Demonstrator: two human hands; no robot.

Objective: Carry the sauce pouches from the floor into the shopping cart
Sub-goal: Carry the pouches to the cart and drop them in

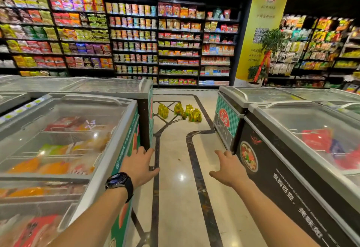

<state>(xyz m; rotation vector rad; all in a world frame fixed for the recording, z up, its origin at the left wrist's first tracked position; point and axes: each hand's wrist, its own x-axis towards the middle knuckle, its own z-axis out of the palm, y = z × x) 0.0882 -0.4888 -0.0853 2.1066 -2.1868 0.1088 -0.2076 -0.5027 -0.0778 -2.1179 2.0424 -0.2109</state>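
Head view, frame centre: the sauce pouches (180,112) stand clustered on the floor (175,149), well ahead. We hold our left hand (139,166) and right hand (229,169) empty, fingers loosely spread, likely readying for pickup. No cart visible.

bright shop light, glare spots on the floor (181,176), blurred shelves (134,38), edges bowed by wide-angle lens.

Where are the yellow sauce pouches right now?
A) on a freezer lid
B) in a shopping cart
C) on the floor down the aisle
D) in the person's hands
C: the sauce pouches stand clustered on the floor ahead; the left hand and right hand hold nothing.
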